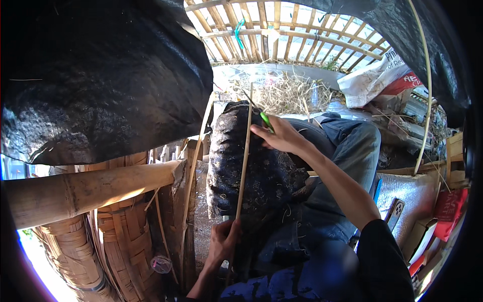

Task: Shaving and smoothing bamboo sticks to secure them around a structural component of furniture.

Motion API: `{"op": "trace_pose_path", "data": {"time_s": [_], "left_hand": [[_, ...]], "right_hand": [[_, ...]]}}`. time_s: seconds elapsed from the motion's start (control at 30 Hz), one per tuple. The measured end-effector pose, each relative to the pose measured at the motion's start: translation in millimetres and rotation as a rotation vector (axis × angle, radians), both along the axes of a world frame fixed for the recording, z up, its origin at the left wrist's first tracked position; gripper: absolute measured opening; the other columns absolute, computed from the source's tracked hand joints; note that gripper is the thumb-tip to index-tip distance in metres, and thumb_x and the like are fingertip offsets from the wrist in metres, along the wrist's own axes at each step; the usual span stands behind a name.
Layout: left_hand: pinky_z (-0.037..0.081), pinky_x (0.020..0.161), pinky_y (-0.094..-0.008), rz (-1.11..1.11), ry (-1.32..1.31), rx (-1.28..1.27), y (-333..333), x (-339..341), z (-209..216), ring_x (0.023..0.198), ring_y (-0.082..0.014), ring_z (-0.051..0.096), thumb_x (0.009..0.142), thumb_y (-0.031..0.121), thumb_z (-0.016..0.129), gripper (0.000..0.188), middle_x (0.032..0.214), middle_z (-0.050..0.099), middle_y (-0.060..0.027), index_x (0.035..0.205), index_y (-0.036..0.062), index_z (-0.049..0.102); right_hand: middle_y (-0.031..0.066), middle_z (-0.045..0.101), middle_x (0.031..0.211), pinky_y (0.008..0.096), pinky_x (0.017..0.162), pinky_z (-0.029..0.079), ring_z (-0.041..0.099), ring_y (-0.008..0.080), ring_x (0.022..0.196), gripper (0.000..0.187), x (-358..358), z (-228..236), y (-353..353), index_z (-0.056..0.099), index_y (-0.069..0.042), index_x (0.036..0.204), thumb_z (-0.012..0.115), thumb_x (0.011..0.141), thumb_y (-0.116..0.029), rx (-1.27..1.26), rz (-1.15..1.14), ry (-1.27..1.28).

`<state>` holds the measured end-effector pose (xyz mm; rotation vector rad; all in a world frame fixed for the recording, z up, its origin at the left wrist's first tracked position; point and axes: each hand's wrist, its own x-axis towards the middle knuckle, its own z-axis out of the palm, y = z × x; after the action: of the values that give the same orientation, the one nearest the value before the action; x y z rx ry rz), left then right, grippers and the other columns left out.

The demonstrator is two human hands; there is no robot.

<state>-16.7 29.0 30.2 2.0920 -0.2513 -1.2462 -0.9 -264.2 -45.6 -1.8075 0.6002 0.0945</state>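
A long thin bamboo strip (244, 161) runs lengthwise over a dark, worn patterned cloth (266, 176) spread across my lap. My left hand (224, 239) is closed around the strip's near end. Farther up, my right hand (282, 135) grips a green-handled knife (265, 120). Its thin dark blade points up and left, crossing the strip near its far end. The right thumb presses close to the strip. My fingers partly hide the knife's handle.
On the left, a thick bamboo pole (90, 194) crosses above woven bamboo baskets (121, 241), under a hanging black sheet (100, 85). Straw-like shavings (287, 93) lie ahead by a slatted bamboo fence (282, 32). A phone (396, 214) and red packet (449, 215) are at right.
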Motion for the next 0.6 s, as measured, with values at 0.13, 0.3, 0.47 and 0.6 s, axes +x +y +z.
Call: {"op": "trace_pose_path", "data": {"time_s": [0.13, 0.3, 0.47, 0.6], "left_hand": [[0.036, 0.045, -0.0288, 0.111, -0.185, 0.021, -9, -7, -12, 0.047, -0.01, 0.049, 0.091, 0.03, 0.05, 0.042, 0.048, 0.049, -0.0051, 0.064, -0.0017, 0.058], [0.033, 0.044, -0.0299, 0.168, -0.196, -0.003, -14, -16, -14, 0.045, -0.01, 0.044, 0.09, 0.029, 0.05, 0.043, 0.047, 0.047, -0.0053, 0.062, -0.0025, 0.056], [0.035, 0.047, -0.0286, 0.277, -0.184, 0.036, -19, -23, -8, 0.047, -0.0107, 0.046, 0.09, 0.032, 0.052, 0.043, 0.05, 0.049, -0.0062, 0.064, -0.0032, 0.057], [0.029, 0.044, -0.0258, 0.236, -0.245, -0.03, -18, -37, -4, 0.046, -0.0064, 0.04, 0.091, 0.029, 0.05, 0.044, 0.048, 0.044, -0.0003, 0.059, -0.0008, 0.054]], "right_hand": [[0.0156, 0.051, 0.054, 0.0408, 0.046, 0.043, 0.057, 0.0302, 0.053, 0.036, -55, 21, 25, 0.048, -0.001, 0.076, 0.05, 0.091, -0.034, -0.366, 0.19, -0.081], [0.0159, 0.051, 0.051, 0.0441, 0.045, 0.043, 0.056, 0.0351, 0.05, 0.037, -75, 15, 48, 0.05, -0.003, 0.071, 0.047, 0.091, -0.034, -0.539, 0.325, -0.063], [0.0133, 0.052, 0.048, 0.0417, 0.041, 0.046, 0.057, 0.0315, 0.045, 0.041, -67, 12, 53, 0.051, -0.003, 0.068, 0.045, 0.092, -0.036, -0.688, 0.394, -0.04], [0.0145, 0.054, 0.05, 0.0417, 0.045, 0.05, 0.057, 0.0321, 0.046, 0.043, -41, -10, 29, 0.053, -0.001, 0.068, 0.041, 0.094, -0.033, -0.648, 0.308, 0.102]]}}
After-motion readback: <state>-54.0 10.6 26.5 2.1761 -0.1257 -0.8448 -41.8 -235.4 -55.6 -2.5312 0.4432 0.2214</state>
